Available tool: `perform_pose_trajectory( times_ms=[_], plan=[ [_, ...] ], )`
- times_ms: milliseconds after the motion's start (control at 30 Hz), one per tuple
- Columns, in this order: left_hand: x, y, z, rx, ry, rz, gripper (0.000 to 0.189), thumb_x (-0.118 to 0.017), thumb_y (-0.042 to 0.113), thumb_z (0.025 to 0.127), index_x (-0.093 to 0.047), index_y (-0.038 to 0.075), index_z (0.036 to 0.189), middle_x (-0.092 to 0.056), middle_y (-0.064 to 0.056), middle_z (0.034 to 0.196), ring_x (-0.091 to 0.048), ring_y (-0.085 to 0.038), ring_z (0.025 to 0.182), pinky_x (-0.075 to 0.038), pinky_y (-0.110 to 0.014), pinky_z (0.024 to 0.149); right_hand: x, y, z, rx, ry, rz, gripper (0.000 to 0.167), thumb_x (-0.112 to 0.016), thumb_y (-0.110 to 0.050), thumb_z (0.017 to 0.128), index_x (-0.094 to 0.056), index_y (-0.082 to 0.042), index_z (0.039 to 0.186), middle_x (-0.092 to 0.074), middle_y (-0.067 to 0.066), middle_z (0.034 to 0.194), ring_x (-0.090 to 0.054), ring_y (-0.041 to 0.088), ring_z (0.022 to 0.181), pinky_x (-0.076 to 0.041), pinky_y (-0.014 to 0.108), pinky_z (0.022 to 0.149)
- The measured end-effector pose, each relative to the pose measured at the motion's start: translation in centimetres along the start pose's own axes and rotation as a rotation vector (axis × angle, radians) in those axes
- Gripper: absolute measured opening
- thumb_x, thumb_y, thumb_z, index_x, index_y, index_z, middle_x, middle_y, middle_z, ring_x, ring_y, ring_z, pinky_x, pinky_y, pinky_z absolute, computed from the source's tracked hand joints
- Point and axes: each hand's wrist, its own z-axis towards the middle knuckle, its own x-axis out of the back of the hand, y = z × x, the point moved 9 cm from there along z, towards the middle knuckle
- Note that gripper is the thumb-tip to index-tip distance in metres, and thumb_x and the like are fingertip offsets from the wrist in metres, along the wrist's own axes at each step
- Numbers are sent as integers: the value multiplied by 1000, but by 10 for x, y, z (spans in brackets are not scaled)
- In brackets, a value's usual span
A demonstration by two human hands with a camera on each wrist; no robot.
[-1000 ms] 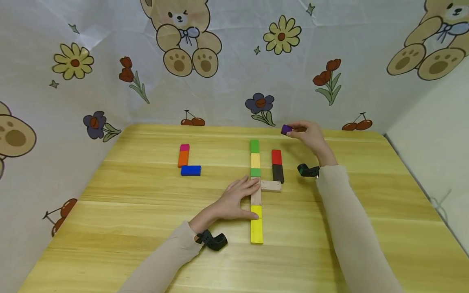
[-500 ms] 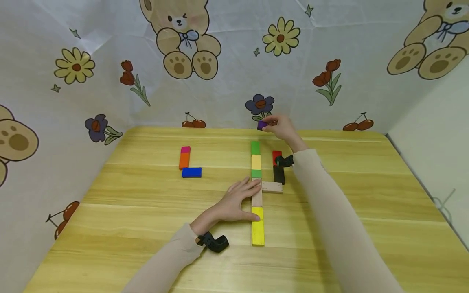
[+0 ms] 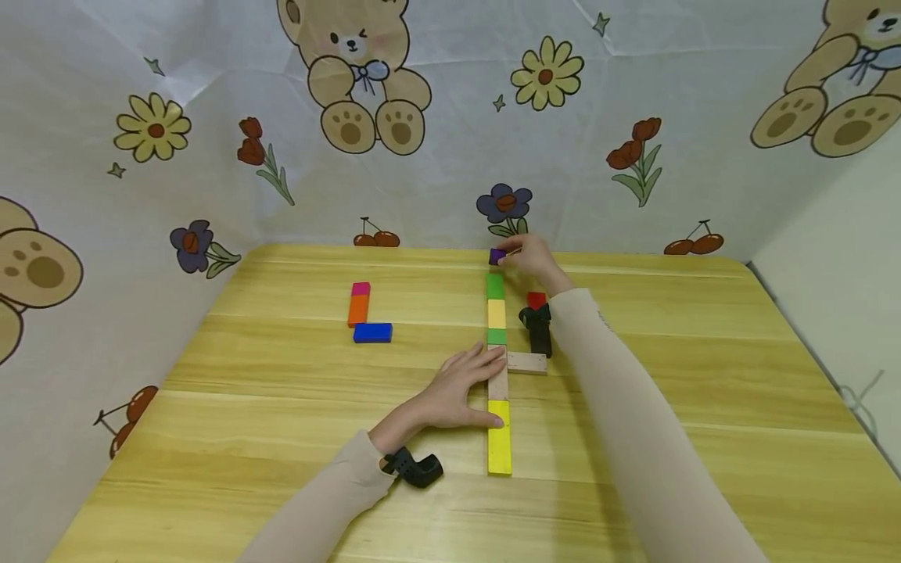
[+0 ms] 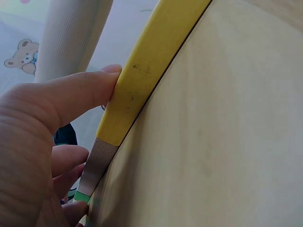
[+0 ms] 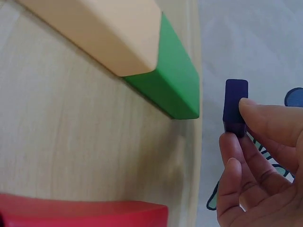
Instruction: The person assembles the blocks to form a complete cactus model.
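Note:
My right hand (image 3: 529, 258) pinches a small purple block (image 5: 234, 105) between thumb and fingers, just beyond the far end of a straight row of blocks. That row runs toward me: a green block (image 3: 496, 286), a pale yellow block (image 3: 496, 313), a short green block (image 3: 497, 336), a plain wooden block (image 3: 498, 386) and a yellow block (image 3: 500, 453). My left hand (image 3: 457, 391) lies along the row's left side, fingers spread over the wooden block. Its thumb touches the yellow part (image 4: 137, 71). A second wooden block (image 3: 527, 363) juts right from the row.
Right of the row lie a red block (image 3: 536, 299) and a black block (image 3: 540, 341), partly hidden by the right wrist camera. At left, a pink block (image 3: 361, 288), an orange block (image 3: 358, 310) and a blue block (image 3: 373, 333) form an L. A printed cloth (image 3: 436, 188) hangs behind the table.
My right hand has carried the purple block left, then a little down toward the far end of the row. The left hand stays where it was on the row.

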Motion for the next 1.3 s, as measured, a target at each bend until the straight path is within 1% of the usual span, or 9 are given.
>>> perform_pose_trajectory(
  times_ms=[67,200,367,500,633,767,1167,1233,1300],
  plan=[
    [0,0,0,2,2,0,89,-75,43,82,-31,12,154,-18,1,164,-4,-31,153,-8,-54,121,-2,3,1,-7,-9,-21,36,-65,-7,92,-64,-1,127,-60,21,130,-55,34,114,-46,43,100],
    [0,-1,0,8,1,5,90,-76,43,82,-30,12,154,-17,2,164,-3,-30,153,-8,-53,122,-7,6,3,-14,-26,-42,36,-66,-8,92,-64,-2,128,-60,20,130,-54,33,115,-47,43,98],
    [1,-1,0,13,-3,6,90,-76,43,82,-31,12,154,-17,2,164,-3,-29,153,-9,-52,122,-11,8,3,-15,-48,-62,37,-65,-8,93,-63,-1,129,-59,21,131,-54,34,115,-48,43,97],
    [1,-1,0,12,-5,3,90,-76,43,82,-31,12,154,-18,2,164,-3,-30,153,-9,-53,122,-13,9,2,-17,-53,-67,36,-64,-6,92,-63,0,128,-60,22,130,-54,34,115,-47,44,99],
    [1,-1,0,15,-9,2,90,-75,44,83,-30,13,154,-17,3,164,-3,-29,153,-8,-52,122,-16,13,3,-45,-55,-75,35,-64,-6,93,-63,-1,127,-59,20,130,-54,33,116,-46,44,101],
    [1,-1,0,18,-9,7,90,-75,44,82,-31,13,154,-17,3,164,-3,-29,153,-9,-52,122,-20,18,4,-69,-66,-81,34,-63,-7,94,-63,-3,128,-58,19,132,-52,32,116,-47,43,101],
    [0,-1,0,24,-11,12,89,-75,44,82,-31,13,154,-18,3,164,-4,-28,153,-9,-51,122,-21,17,1,-68,-81,-77,35,-62,-8,95,-63,-3,129,-57,19,133,-51,30,110,-48,40,94],
    [0,-1,0,25,-13,11,90,-75,44,82,-31,13,154,-17,3,164,-3,-27,153,-9,-51,122,-21,16,1,-62,-88,-80,36,-62,-9,95,-61,-3,131,-57,20,134,-51,31,112,-48,41,96],
    [0,-1,1,26,-15,10,89,-75,44,82,-31,13,154,-17,3,164,-3,-28,153,-9,-51,122,-20,15,1,-51,-97,-82,38,-61,-10,95,-60,-3,133,-56,20,136,-51,32,116,-46,43,101]
  ],
)
